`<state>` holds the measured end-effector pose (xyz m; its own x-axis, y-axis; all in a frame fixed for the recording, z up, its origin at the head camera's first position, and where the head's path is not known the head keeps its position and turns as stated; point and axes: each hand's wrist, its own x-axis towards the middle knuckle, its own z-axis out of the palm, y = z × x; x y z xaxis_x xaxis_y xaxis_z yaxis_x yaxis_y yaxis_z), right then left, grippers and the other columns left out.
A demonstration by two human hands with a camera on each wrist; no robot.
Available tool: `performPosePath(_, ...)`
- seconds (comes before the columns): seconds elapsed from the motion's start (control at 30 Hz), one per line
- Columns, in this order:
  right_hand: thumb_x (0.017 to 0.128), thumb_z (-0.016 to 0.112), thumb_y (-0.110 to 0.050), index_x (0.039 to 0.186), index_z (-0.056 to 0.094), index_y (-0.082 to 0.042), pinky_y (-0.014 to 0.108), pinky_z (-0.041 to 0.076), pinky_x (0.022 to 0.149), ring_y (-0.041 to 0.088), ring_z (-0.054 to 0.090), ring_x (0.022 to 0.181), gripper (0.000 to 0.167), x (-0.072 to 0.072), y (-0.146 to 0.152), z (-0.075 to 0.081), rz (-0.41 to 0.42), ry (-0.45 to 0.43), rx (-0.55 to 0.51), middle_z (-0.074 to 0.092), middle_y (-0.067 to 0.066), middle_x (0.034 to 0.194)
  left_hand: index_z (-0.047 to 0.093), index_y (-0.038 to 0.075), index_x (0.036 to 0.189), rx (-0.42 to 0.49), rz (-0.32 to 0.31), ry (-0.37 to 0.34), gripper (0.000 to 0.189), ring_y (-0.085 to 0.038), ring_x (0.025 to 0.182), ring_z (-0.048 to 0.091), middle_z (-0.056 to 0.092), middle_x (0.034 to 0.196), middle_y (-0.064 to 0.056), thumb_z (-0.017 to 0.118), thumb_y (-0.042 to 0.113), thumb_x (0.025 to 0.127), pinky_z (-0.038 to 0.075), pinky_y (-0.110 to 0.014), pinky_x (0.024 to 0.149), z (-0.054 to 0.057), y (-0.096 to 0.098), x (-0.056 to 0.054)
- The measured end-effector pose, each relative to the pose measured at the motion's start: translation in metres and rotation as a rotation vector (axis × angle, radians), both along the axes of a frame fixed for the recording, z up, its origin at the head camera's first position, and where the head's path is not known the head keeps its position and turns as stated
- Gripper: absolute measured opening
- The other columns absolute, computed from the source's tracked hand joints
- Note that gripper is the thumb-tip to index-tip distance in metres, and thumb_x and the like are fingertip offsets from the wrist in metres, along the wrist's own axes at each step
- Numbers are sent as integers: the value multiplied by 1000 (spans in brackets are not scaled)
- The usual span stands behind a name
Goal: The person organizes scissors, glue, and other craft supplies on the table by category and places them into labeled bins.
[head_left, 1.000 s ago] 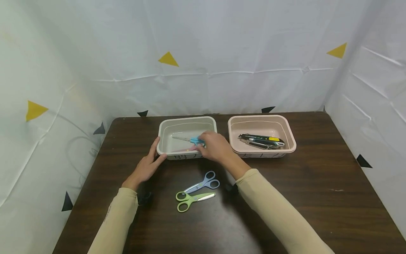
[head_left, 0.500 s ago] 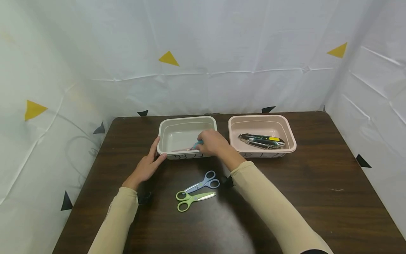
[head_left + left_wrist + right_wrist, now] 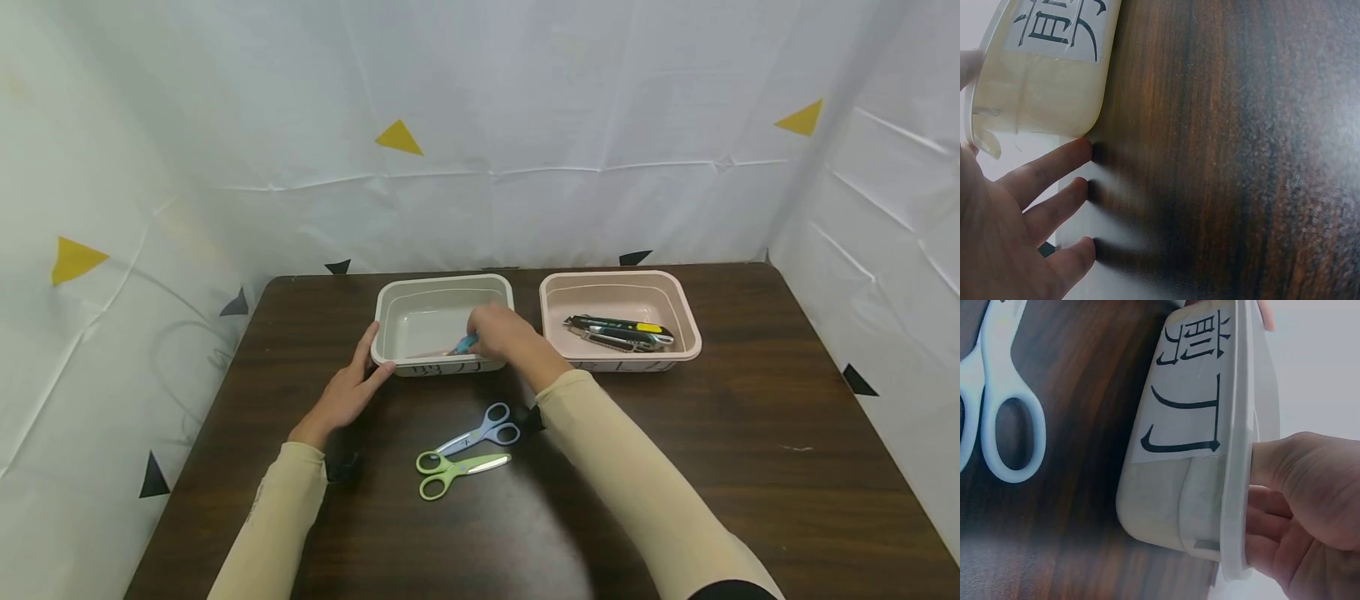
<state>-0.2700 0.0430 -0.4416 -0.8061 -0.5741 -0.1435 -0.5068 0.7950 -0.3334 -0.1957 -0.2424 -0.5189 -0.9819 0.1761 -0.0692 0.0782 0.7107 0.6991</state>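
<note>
My right hand [image 3: 504,333] reaches over the front rim of the light grey bin [image 3: 442,282], its fingers around the handles of light-blue scissors [image 3: 466,343] low inside. A pinkish blade or handle lies beside them, mostly hidden. In the right wrist view the bin wall [image 3: 1160,506] hides my fingertips. My left hand [image 3: 347,398] rests at the bin's front left corner with fingers spread and thumb at the rim; in the left wrist view several fingers [image 3: 1054,209] extend near the tabletop. Periwinkle scissors [image 3: 474,437] and green scissors [image 3: 452,472] lie on the table in front, touching or overlapping.
A pink bin [image 3: 615,278] stands right of the grey one, holding several box cutters [image 3: 622,327]. Both bins sit near the back edge of the dark wooden table [image 3: 765,450]. White sheeting [image 3: 525,108] surrounds the table's back and sides.
My right hand has lowered the light-blue scissors deeper toward the front right of the grey bin, over the pink pair, which is now mostly covered. My left hand has stayed in place.
</note>
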Motion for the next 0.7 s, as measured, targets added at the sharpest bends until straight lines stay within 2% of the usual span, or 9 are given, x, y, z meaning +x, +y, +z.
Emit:
performPosePath(0.2, 89, 74, -17, 97, 77, -4, 36, 50, 81, 21, 62, 86, 16, -2, -2, 1, 11, -34, 29, 71, 6, 97, -4, 51, 153, 5, -4, 7, 73, -44, 134, 40, 34, 155, -8, 45, 57, 99, 31, -69, 99, -1, -1, 0)
performPosePath(0.4, 89, 73, -15, 92, 78, -5, 34, 50, 79, 19, 59, 81, 11, -4, -2, -3, 26, -43, 11, 71, 5, 93, -5, 52, 152, 14, -11, -1, 73, -43, 134, 39, 34, 155, -8, 45, 57, 99, 30, -69, 99, -1, 0, 0)
performPosePath(0.7, 89, 74, -15, 101, 78, -6, 36, 50, 87, 21, 64, 95, 16, -4, -4, -5, 10, -51, -13, 72, 7, 106, -5, 53, 152, 15, -12, -7, 73, -44, 134, 40, 35, 155, -9, 45, 57, 99, 30, -69, 99, 1, -1, 1)
